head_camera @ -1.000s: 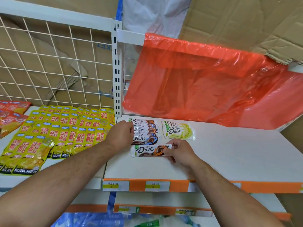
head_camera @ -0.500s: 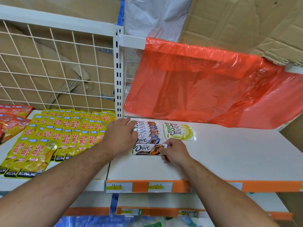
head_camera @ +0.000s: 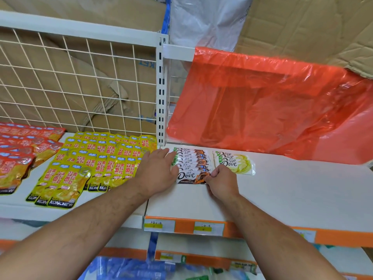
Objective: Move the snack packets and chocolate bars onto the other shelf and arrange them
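Observation:
A fanned stack of brown Dove chocolate bars lies at the back left of the white right-hand shelf. My left hand lies flat with straight fingers over the stack's left end. My right hand pinches the right end of the front Dove bar, which sits against the stack. A small pile of yellow-green Dove bars lies just to the right. Yellow snack packets cover the left shelf in overlapping rows, with red-orange packets further left.
An orange plastic sheet hangs behind the right shelf. A white wire grid backs the left shelf, and a slotted upright post divides the two. Orange price strips edge the shelves; lower shelves sit below.
The front Dove bar has slid back from the open shelf against the stack, my right hand moving with it. My left hand has spread further over the stack's left end.

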`<state>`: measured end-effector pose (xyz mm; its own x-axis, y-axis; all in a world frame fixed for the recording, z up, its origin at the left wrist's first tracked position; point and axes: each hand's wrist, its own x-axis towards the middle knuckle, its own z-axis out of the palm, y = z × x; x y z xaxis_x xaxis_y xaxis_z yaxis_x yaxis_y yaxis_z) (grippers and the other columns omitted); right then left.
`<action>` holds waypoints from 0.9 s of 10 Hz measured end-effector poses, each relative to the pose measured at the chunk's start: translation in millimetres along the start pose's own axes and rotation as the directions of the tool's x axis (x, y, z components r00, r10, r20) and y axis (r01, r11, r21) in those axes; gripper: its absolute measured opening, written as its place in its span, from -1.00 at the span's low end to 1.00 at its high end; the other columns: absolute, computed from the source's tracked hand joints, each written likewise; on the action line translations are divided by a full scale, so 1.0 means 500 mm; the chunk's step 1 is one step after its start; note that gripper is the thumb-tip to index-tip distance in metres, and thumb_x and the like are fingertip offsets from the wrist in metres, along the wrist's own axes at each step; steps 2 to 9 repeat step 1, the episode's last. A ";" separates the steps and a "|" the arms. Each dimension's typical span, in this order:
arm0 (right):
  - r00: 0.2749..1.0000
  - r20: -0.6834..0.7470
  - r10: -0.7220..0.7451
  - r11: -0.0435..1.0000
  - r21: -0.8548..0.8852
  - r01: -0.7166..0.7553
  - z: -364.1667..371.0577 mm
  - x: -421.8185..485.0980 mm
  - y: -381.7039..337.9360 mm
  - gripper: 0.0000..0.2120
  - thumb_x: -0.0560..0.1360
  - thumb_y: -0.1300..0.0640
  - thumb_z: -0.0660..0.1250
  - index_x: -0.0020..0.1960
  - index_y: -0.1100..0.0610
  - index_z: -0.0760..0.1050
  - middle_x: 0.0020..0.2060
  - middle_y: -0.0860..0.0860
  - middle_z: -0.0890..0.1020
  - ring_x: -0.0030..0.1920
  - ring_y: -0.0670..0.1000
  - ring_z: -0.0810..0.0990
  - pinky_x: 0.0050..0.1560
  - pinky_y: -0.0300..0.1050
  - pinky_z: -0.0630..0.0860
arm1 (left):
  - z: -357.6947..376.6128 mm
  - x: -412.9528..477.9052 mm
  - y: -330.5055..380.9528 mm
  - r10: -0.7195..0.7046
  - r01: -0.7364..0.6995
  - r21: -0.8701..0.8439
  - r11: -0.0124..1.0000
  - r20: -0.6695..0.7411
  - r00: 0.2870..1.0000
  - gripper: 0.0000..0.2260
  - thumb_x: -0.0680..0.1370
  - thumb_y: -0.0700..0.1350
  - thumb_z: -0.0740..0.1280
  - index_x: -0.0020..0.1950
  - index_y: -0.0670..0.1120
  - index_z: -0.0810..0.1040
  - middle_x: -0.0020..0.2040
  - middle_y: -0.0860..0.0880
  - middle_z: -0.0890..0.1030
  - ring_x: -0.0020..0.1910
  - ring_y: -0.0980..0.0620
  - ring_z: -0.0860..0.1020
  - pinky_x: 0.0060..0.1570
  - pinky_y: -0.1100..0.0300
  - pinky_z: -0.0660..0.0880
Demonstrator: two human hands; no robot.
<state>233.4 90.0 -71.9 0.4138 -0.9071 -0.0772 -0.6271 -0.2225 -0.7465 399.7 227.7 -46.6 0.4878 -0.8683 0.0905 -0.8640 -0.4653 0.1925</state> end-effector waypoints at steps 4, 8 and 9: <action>0.999 -0.020 -0.032 0.999 -0.039 0.031 -0.004 -0.009 0.002 -0.78 0.46 0.09 0.45 -0.12 0.09 0.39 -0.16 0.03 0.60 -0.15 0.06 0.54 -0.31 -0.12 0.34 | -0.008 -0.025 0.009 -0.025 0.026 0.013 1.000 -0.042 0.999 -0.37 0.50 0.17 -0.04 0.51 0.00 0.35 0.49 -0.07 0.38 0.48 -0.08 0.30 0.47 -0.08 0.13; 0.999 -0.020 -0.032 0.999 -0.039 0.031 -0.004 -0.009 0.002 -0.78 0.46 0.09 0.45 -0.12 0.09 0.39 -0.16 0.03 0.60 -0.15 0.06 0.54 -0.31 -0.12 0.34 | -0.008 -0.025 0.009 -0.025 0.026 0.013 1.000 -0.042 0.999 -0.37 0.50 0.17 -0.04 0.51 0.00 0.35 0.49 -0.07 0.38 0.48 -0.08 0.30 0.47 -0.08 0.13; 0.999 -0.020 -0.032 0.999 -0.039 0.031 -0.004 -0.009 0.002 -0.78 0.46 0.09 0.45 -0.12 0.09 0.39 -0.16 0.03 0.60 -0.15 0.06 0.54 -0.31 -0.12 0.34 | -0.008 -0.025 0.009 -0.025 0.026 0.013 1.000 -0.042 0.999 -0.37 0.50 0.17 -0.04 0.51 0.00 0.35 0.49 -0.07 0.38 0.48 -0.08 0.30 0.47 -0.08 0.13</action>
